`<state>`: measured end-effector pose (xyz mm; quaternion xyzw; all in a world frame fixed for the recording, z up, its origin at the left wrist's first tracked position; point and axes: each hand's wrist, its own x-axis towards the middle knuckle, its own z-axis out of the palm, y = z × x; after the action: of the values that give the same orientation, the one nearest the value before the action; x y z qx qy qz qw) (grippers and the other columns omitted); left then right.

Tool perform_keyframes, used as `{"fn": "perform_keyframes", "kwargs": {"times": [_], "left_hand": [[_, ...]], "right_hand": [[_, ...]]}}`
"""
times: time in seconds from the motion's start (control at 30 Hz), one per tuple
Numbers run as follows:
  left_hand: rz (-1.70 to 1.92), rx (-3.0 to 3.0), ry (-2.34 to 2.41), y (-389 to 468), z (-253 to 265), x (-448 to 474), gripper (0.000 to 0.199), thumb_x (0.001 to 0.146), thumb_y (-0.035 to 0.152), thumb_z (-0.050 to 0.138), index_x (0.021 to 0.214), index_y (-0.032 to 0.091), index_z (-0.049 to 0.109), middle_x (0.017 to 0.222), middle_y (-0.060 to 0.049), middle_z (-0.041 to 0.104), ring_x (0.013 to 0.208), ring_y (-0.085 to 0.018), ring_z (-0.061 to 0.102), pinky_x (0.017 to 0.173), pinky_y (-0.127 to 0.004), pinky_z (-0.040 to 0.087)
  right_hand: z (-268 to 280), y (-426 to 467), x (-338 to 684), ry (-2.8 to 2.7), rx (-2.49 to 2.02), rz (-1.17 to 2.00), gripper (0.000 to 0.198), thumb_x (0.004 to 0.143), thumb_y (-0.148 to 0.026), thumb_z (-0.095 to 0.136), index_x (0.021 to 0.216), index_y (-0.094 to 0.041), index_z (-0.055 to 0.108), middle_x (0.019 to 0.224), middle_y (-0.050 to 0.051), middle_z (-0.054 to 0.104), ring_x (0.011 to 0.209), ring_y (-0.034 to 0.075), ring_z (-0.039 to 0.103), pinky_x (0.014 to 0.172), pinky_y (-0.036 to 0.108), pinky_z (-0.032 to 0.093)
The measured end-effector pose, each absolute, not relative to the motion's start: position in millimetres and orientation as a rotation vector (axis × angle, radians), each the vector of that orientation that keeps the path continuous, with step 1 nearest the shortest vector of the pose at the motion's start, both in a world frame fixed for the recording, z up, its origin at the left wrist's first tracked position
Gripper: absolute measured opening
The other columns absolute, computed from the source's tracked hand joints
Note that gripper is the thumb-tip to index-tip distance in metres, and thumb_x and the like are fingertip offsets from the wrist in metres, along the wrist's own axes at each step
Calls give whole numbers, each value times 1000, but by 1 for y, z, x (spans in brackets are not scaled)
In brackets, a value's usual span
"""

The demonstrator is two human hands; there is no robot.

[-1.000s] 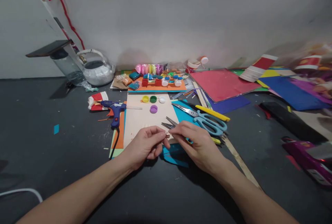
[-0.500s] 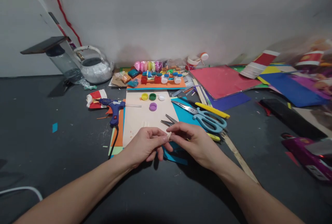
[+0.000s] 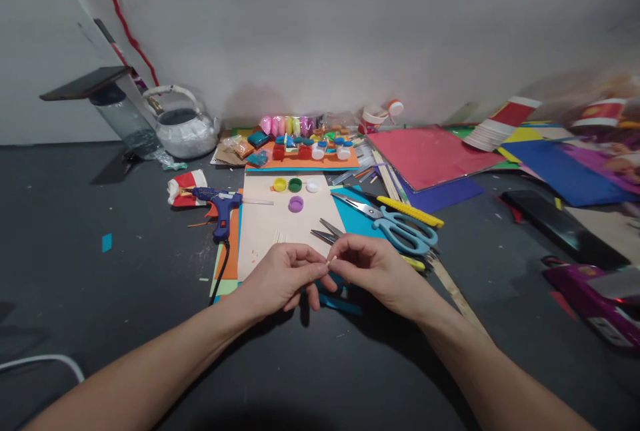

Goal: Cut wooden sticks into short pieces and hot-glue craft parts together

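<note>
Both hands meet low in the middle, pinching one small pale piece (image 3: 329,262) whose kind is too small to make out. My left hand (image 3: 293,276) closes thumb and forefinger on it, the other fingers loosely curled. From the other side, the fingertips of my right hand (image 3: 373,271) press on the same piece. Just beyond them lie the metal blades of small scissors (image 3: 327,231). Under these is a cream paper sheet (image 3: 260,231) with thin pale strips (image 3: 281,236) on it. Yellow, green, white and purple caps (image 3: 296,204) rest farther up the sheet.
On the left a blue glue gun (image 3: 223,208) lies on a red-and-white crushed cup (image 3: 187,188). Large blue-handled scissors (image 3: 405,228) and a yellow cutter (image 3: 410,211) lie right. Behind are clay packs (image 3: 287,126), a silver kettle (image 3: 185,131) and a red sheet (image 3: 430,154).
The fingertips have shifted slightly around the small pale piece, and less of it shows now. The other things stay where they were.
</note>
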<state>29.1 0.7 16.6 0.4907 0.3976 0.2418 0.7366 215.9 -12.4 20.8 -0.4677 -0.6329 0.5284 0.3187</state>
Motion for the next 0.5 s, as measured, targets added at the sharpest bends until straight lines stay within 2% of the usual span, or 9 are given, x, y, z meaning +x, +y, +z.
{"fn": "perform_keyframes", "kwargs": {"times": [0.3,0.4,0.5], "left_hand": [[548,1097,846,1,18,29,24,80,36,64,80,12,61,71,-5,70,39,-6,55,30,-13,23],[445,944,747,4,20,26,30,83,41,61,84,11,63,72,-7,70,36,-6,53,27,-14,17],[357,784,658,5,19,25,31,83,41,61,84,10,64,63,-4,66,31,-3,44,26,-14,10]], "right_hand": [[27,-13,214,-1728,-1239,1229,17,86,-30,60,77,-16,64,70,-1,58,64,11,50,58,22,39],[31,-14,216,-1695,-1164,1190,16,85,-30,61,78,-16,64,72,0,60,65,11,52,59,22,41],[33,-14,217,-1705,-1075,1191,13,86,-28,62,79,-17,64,73,1,62,67,12,55,62,23,43]]}}
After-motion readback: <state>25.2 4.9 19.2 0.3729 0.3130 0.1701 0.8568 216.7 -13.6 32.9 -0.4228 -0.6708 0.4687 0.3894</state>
